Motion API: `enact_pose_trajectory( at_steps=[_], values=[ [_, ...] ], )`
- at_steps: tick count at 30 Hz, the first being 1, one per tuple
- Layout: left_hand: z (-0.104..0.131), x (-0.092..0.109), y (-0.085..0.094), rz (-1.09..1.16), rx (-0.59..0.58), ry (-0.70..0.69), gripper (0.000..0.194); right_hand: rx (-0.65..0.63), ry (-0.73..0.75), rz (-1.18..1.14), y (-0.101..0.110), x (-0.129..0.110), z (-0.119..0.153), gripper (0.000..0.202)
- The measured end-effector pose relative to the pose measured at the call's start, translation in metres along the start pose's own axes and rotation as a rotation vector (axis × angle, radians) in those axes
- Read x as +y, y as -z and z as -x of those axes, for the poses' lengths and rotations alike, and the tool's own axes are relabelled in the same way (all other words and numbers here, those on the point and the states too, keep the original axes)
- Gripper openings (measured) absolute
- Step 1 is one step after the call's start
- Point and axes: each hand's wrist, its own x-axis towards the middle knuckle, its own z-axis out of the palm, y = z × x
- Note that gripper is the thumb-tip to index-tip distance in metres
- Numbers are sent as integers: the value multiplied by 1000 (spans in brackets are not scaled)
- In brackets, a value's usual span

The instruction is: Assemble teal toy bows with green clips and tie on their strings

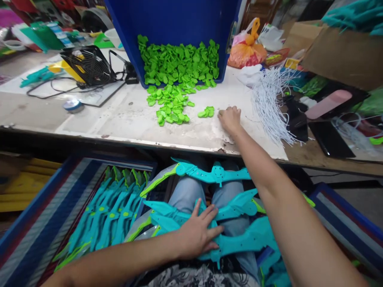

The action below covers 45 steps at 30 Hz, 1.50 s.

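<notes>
Several teal toy bow-shaped plastic parts (245, 237) with lime-green and clear tips lie across my lap. My left hand (199, 231) rests on them with its fingers spread. Another such part (197, 175) lies across my knees, near the table edge. On the tabletop, my right hand (230, 118) has its fingers curled down; whatever is in them is hidden. Just left of it is a small cluster of bright green plastic pieces (206, 112). A larger pile of these pieces (172, 105) spills from the blue bin (176, 20), which lies tipped toward me.
White strings (269, 101) lie right of my right hand, beside a dark phone (331, 138). A black fan (89, 65) and a tape roll (72, 105) are on the left. Below left, a striped-lined crate (32, 223) holds more teal parts (110, 215). Cardboard (344, 56) stands back right.
</notes>
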Motion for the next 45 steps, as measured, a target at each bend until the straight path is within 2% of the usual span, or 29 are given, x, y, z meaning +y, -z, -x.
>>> enact_pose_trajectory(
  at_steps=[3,7,9,11,13,14,15,16,19,20,22,25,27,28,30,33,36,41,45],
  values=[
    [-15,2,-2,41,16,-99,57,4,-29,-80,5,0,14,26],
    [-32,13,-20,170,45,-184,42,71,-58,-421,16,13,61,25],
    [-42,14,-19,244,79,-190,39,102,-71,-542,18,23,87,25],
    [-52,5,-5,270,201,-79,37,132,-77,-542,18,33,107,21],
    [-65,-17,15,181,357,176,41,145,-63,-453,19,41,120,14],
    [-72,-31,26,95,392,312,48,141,-53,-403,21,44,123,11],
    [-78,-45,35,6,362,401,55,135,-43,-356,22,46,124,10],
    [-85,-58,42,-68,276,431,60,130,-31,-319,23,47,124,10],
    [-99,-82,50,-187,-14,363,56,98,21,-265,25,47,118,11],
    [-102,-86,49,-201,-59,344,54,82,32,-257,25,46,116,11],
    [-106,-87,47,-210,-74,357,56,58,28,-236,25,44,111,11],
    [-108,-89,52,-164,-107,391,77,66,-9,-190,30,41,110,11],
    [-110,-94,60,-69,-146,405,86,101,-7,-222,38,38,119,12],
    [-112,-98,66,4,-146,407,85,122,14,-270,42,36,128,15],
    [-119,-106,75,199,-112,407,71,130,103,-405,49,30,153,22],
    [-133,-116,79,567,-81,469,43,-30,261,-524,44,23,201,31],
    [-146,-120,72,883,-46,578,32,-183,304,-483,23,22,234,28],
    [-153,-122,60,1189,-14,628,30,-170,275,-450,-5,25,241,24],
    [-151,-125,59,1233,-41,547,35,-137,256,-394,-9,26,241,25]
  ],
)
